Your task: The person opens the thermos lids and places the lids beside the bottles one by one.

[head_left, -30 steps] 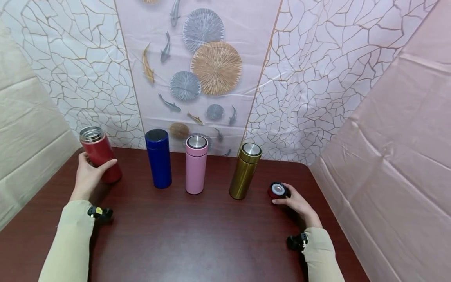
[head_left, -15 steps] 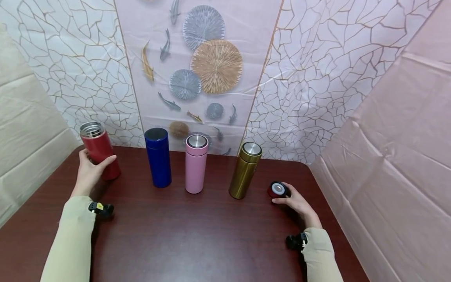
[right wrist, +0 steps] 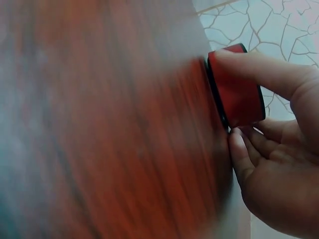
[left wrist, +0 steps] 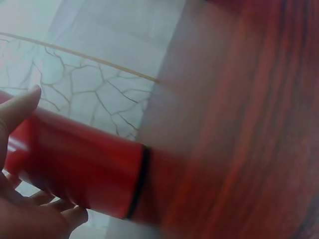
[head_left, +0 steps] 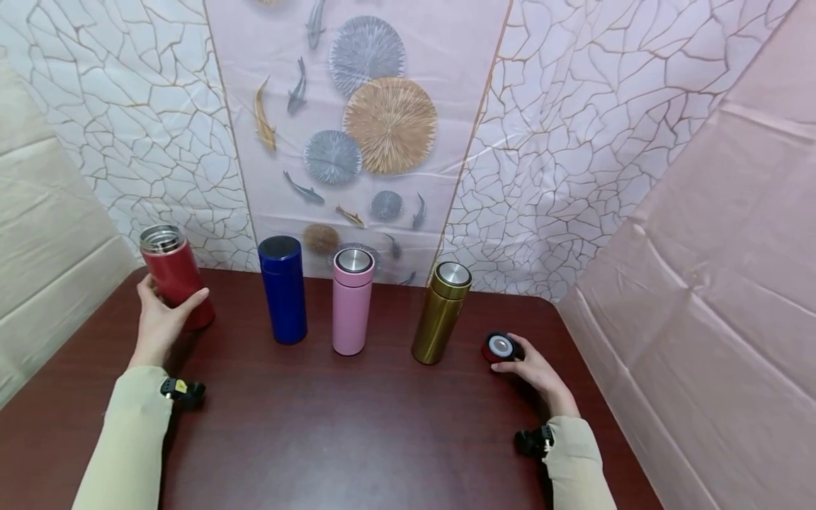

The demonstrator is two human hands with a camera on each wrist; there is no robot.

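Note:
At the back left, my left hand (head_left: 159, 319) grips a red thermos bottle (head_left: 173, 273), thumb on one side and fingers round the other. Its mouth is uncapped and shows a bare steel neck. In the left wrist view the black-ringed base of the red bottle (left wrist: 94, 167) meets the tabletop. Over on the right, my right hand (head_left: 535, 368) pinches a red lid (head_left: 499, 347) between thumb and fingers. The lid lies inner side up, its pale inside ring showing. From the right wrist the lid (right wrist: 237, 89) appears with its black rim down at the table.
Between the hands stand a blue bottle (head_left: 283, 294), a pink bottle (head_left: 351, 304) and a gold bottle (head_left: 440, 315), all capped, in a row on the dark wood table (head_left: 331, 432). A patterned cloth (head_left: 389, 198) hangs behind the table, with plain cloth at both sides.
The red bottle and my left hand have shifted slightly toward the back of the table. My right hand and the lid hold their place. The head view has moved a little.

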